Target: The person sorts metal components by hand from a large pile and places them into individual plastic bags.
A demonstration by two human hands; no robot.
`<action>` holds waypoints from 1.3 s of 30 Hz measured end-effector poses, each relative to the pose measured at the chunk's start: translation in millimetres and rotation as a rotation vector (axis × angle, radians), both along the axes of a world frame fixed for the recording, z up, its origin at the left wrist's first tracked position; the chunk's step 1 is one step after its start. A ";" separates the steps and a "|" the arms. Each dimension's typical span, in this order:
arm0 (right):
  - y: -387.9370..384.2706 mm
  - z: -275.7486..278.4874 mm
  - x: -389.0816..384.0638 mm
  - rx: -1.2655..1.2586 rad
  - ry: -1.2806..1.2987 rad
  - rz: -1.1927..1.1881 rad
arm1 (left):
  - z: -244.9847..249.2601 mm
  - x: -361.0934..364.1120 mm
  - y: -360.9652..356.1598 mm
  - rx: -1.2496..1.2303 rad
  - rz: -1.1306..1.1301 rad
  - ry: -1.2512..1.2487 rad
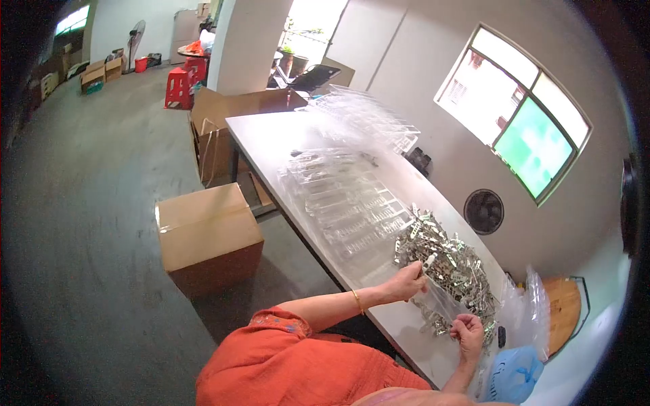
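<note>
A clear plastic bag (443,304) stretches between my two hands, in front of a heap of small metal pieces (455,260). My left hand (407,282) is closed on the bag's upper end, at the near side of the heap. A small pale piece (430,259) shows just beyond its fingertips; whether that hand holds it I cannot tell. At the bag's lower end my right hand (468,331) pinches the plastic with bent fingers. The heap of shiny, flat, narrow pieces lies loose on the white table (365,272).
Rows of clear plastic packaging (352,203) lie farther up the table, with more clear trays (365,115) behind. A blue plastic bag (516,373) is near my right arm. A closed carton (206,213) stands on the floor left of the table, near an open carton (230,105).
</note>
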State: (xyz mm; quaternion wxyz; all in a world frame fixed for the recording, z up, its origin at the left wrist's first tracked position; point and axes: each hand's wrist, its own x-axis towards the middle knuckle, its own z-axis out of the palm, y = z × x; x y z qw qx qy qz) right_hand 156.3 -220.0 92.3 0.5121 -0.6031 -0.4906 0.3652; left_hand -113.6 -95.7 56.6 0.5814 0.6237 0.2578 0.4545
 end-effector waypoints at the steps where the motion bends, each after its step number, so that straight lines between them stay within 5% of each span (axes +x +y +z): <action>1: 3.0 -3.1 5.9 0.017 -0.023 -0.025 | -0.6 4.6 2.2 -0.003 -0.012 0.013; 23: 62.9 -41.6 54.3 0.041 0.134 -0.212 | -6.5 73.7 69.6 -0.239 -0.102 0.215; 39: 78.2 -46.9 67.5 -0.001 0.130 -0.254 | -4.0 78.6 78.3 -0.540 -0.391 0.066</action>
